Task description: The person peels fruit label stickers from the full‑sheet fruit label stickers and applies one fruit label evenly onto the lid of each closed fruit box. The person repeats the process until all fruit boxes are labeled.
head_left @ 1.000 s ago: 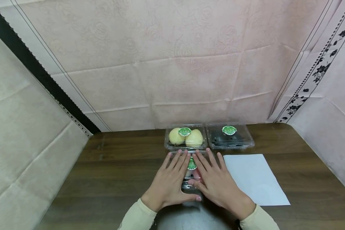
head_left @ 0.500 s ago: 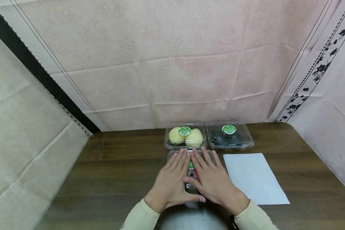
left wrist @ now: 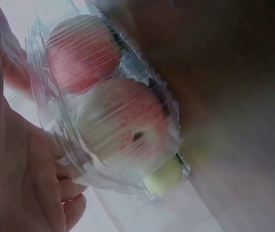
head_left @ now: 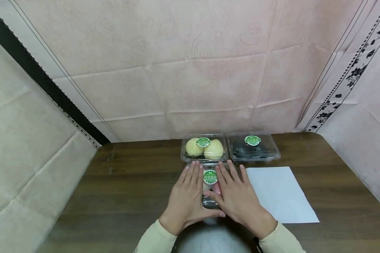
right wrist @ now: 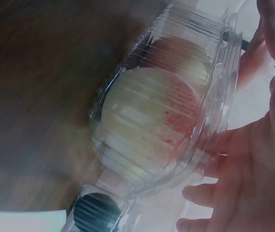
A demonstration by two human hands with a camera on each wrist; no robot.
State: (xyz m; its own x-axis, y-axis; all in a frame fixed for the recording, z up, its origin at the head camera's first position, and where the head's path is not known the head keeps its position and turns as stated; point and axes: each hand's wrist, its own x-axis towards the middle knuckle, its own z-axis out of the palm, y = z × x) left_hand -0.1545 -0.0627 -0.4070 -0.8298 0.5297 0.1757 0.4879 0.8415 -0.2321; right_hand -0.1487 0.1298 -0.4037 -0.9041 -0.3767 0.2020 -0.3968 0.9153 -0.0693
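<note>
A clear plastic clamshell box (head_left: 210,201) with a green label (head_left: 210,177) sits on the table in front of me. Through its ribbed wall the left wrist view shows pink-and-white peaches (left wrist: 125,123); a pale, red-blushed peach (right wrist: 149,121) fills much of the right wrist view. My left hand (head_left: 187,198) rests on the lid's left half, fingers straight and pointing away from me. On the right half lies my right hand (head_left: 240,200), its fingers straight and slightly spread. Both thumbs point inward near the box's front edge. Much of the lid is hidden beneath the hands.
Behind it stand two more clear boxes: one with pale yellow round fruit (head_left: 213,149), one with dark contents (head_left: 252,151). White paper (head_left: 282,195) lies to the right on the wooden table (head_left: 123,196). Cloth (head_left: 183,88) hangs at the back and sides.
The hands drew slightly together half a second ago, and now stand further apart, showing more of the green label. The boxes and paper keep their places.
</note>
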